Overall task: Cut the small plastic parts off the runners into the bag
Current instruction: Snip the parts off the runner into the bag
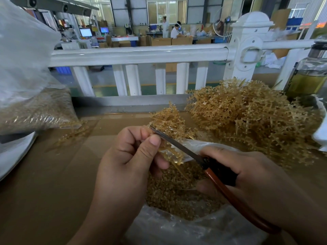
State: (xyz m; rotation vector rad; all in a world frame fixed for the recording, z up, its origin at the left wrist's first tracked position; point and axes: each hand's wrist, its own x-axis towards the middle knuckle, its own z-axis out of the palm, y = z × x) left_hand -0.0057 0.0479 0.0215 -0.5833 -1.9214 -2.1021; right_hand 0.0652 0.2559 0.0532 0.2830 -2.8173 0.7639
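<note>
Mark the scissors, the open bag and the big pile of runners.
scissors (219, 172), head view, on the black handle part by the pivot.
bag (168, 227), head view, on its clear near wall.
pile of runners (256, 119), head view, on the heap's middle.

A factory hall: cartons (161, 41), monitors (86, 32) and workers (175, 31) beyond the railing (138, 54).

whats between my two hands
Head view: the blade of the scissors and a runner the left hand pinches, over the open bag.
</note>
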